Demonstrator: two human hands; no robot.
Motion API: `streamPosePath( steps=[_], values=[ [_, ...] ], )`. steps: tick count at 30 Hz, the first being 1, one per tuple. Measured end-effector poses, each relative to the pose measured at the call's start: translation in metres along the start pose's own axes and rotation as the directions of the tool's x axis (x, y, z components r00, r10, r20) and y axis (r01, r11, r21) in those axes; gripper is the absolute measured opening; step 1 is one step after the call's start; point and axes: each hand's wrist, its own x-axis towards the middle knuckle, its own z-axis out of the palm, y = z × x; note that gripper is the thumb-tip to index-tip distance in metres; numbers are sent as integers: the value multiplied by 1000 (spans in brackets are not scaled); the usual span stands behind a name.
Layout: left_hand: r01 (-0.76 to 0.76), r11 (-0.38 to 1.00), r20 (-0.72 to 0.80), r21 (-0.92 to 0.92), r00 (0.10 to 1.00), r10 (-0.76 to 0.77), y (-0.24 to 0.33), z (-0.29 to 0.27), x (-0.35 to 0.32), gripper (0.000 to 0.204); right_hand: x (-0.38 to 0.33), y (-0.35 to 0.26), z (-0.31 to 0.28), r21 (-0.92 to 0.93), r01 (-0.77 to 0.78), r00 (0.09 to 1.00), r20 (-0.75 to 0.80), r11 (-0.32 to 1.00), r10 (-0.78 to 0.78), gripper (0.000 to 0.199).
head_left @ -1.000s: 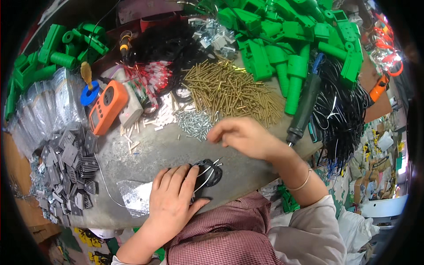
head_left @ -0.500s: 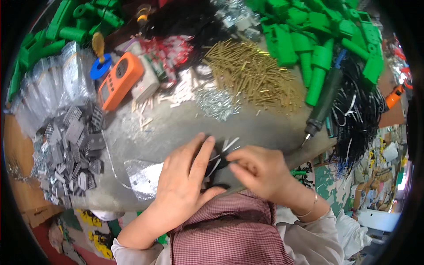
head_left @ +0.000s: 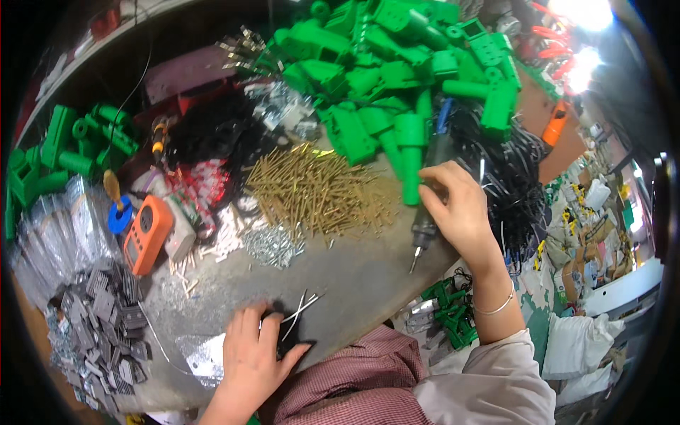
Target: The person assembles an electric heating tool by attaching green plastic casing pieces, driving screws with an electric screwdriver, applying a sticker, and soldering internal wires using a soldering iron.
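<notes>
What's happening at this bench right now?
A person sits at a cluttered workbench. The left hand presses down a small black part with thin metal leads near the front edge. The right hand grips an electric screwdriver lying tip-down beside a heap of brass screws and green plastic housings.

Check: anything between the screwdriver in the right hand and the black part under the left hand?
Nothing visible. The right hand grips the electric screwdriver, tip down over the bare grey table. Only open tabletop lies between it and the black part with thin wires, held down by the left hand.
</notes>
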Motion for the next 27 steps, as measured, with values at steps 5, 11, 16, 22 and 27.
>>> streamPosePath(
  steps=[5, 11, 16, 22, 27],
  values=[
    [-72, 997, -10, 38, 997, 72, 0, -6, -2, 67, 23, 35, -44, 12, -100, 931, -351, 995, 97, 25],
    [-150, 970, 81, 189, 987, 136, -5, -3, -13, 84, 41, 100, -63, -187, -327, 843, -500, 926, 197, 58],
    [-108, 980, -5, 169, 994, 111, -4, -8, -17, 97, 72, 98, -50, -280, -444, 843, -451, 851, 292, 79],
    [-206, 968, -299, 141, 923, 240, -10, -14, -23, 77, 72, 103, -29, -32, -120, 716, -696, 992, 64, 68],
    [-144, 959, -439, 246, 865, 242, -8, -35, -20, 59, 65, 9, -49, -76, 319, 635, -723, 945, -272, 55]
  ],
)
